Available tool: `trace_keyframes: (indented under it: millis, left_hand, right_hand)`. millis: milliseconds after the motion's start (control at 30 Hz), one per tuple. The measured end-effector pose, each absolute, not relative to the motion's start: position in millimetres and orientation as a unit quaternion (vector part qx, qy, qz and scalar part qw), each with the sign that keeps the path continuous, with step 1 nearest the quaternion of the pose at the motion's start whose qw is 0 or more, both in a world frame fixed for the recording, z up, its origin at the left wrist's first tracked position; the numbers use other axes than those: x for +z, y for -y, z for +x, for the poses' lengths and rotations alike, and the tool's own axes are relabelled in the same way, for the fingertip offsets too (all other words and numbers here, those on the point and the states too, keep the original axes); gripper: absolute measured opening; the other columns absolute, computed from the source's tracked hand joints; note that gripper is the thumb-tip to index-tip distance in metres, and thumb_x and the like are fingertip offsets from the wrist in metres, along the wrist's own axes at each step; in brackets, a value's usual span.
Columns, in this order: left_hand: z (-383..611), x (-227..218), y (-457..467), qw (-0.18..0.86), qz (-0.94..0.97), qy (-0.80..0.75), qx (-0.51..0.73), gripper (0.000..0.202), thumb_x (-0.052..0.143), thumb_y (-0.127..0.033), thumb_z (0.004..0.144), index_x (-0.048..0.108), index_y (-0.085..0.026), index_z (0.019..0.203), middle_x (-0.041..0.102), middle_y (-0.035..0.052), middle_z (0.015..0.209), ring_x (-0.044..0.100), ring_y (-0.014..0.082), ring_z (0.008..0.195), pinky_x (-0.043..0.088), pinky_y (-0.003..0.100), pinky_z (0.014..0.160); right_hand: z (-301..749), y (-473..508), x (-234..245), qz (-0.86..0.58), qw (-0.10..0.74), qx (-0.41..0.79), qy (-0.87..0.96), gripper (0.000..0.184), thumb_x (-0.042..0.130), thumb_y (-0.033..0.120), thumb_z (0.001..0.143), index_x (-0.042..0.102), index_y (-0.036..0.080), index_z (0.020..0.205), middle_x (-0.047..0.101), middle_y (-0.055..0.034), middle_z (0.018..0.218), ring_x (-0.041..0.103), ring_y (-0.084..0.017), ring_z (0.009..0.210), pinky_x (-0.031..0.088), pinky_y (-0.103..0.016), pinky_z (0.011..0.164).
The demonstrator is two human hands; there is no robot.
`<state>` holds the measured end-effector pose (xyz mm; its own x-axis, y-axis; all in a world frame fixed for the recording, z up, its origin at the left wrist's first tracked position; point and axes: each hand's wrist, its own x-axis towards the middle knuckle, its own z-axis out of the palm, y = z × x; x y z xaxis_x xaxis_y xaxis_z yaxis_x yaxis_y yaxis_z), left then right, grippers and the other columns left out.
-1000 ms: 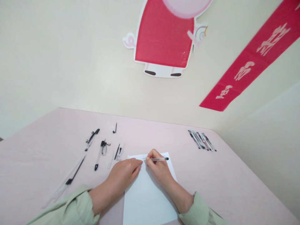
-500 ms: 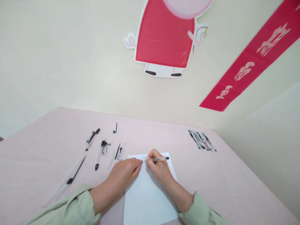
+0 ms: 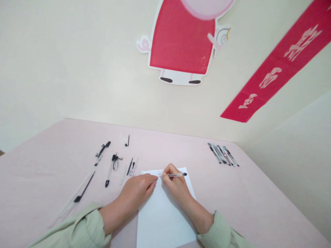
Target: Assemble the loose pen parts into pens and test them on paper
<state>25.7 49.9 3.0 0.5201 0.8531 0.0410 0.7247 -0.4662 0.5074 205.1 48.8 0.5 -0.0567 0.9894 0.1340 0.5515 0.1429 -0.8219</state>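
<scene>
A clear-barrelled pen with a black end is pinched in my right hand. Its tip meets the top part of a white sheet of paper, where small faint marks show. My left hand lies over the sheet's upper left edge, fingers stretched towards the pen tip and pressing on the paper, with no object seen in it. Just beyond the left hand are a black refill and small clear pen parts.
Loose pen parts lie at left, among them a clear barrel with a black tip, black caps and a refill with a black cap. Several pens lie in a row at right on the pink tablecloth. A wall stands behind.
The pen and my right hand have shifted very slightly on the paper. My left hand stays in place.
</scene>
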Motion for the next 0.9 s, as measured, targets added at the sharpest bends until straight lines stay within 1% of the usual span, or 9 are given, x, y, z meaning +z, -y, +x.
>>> trace_keyframes:
  millis: [133, 333, 500, 733, 900]
  left_hand:
    - [25.4, 2.0, -49.9, 0.219, 0.845, -0.463, 0.151, 0.029, 0.042, -0.024, 0.091, 0.068, -0.025, 0.104, 0.074, 0.0047, 0.098, 0.067, 0.0204, 0.092, 0.048, 0.027, 0.079]
    - [26.4, 5.9, -50.2, 0.217, 0.847, -0.469, 0.127, 0.029, 0.043, -0.022, 0.091, 0.069, -0.025, 0.102, 0.074, 0.0047, 0.102, 0.068, 0.0228, 0.095, 0.048, 0.03, 0.079]
    - [25.9, 6.0, -49.5, 0.221, 0.844, -0.469, 0.136, 0.03, 0.042, -0.022, 0.091, 0.069, -0.025, 0.103, 0.074, 0.0049, 0.1, 0.068, 0.0217, 0.093, 0.049, 0.028, 0.079]
    - [24.7, 1.7, -50.0, 0.222, 0.844, -0.466, 0.146, 0.029, 0.042, -0.024, 0.092, 0.069, -0.026, 0.103, 0.074, 0.0045, 0.097, 0.067, 0.0211, 0.092, 0.048, 0.028, 0.079]
    - [24.5, 0.8, -50.2, 0.221, 0.843, -0.468, 0.149, 0.029, 0.042, -0.024, 0.092, 0.069, -0.025, 0.102, 0.074, 0.0049, 0.098, 0.067, 0.0213, 0.092, 0.048, 0.028, 0.08]
  right_hand:
    - [204.7, -48.9, 0.0, -0.581, 0.371, 0.299, 0.66, 0.011, 0.047, 0.021, 0.078, 0.047, 0.022, 0.067, 0.049, 0.0049, 0.061, 0.05, -0.014, 0.062, 0.036, -0.024, 0.061]
    - [204.1, -48.6, 0.9, -0.584, 0.37, 0.306, 0.654, 0.011, 0.046, 0.022, 0.079, 0.045, 0.023, 0.068, 0.048, 0.0049, 0.06, 0.049, -0.015, 0.061, 0.035, -0.025, 0.06]
    - [205.1, -49.1, 0.4, -0.581, 0.367, 0.31, 0.658, 0.012, 0.046, 0.022, 0.079, 0.045, 0.023, 0.068, 0.046, 0.005, 0.06, 0.048, -0.014, 0.061, 0.034, -0.025, 0.06]
    - [206.2, -49.4, 0.4, -0.57, 0.367, 0.306, 0.668, 0.011, 0.046, 0.018, 0.076, 0.045, 0.022, 0.066, 0.046, 0.0052, 0.06, 0.046, -0.014, 0.06, 0.033, -0.025, 0.059]
    - [206.4, -49.5, -1.3, -0.569, 0.384, 0.324, 0.652, 0.01, 0.046, 0.019, 0.077, 0.045, 0.022, 0.067, 0.045, 0.0052, 0.061, 0.045, -0.014, 0.06, 0.033, -0.024, 0.059]
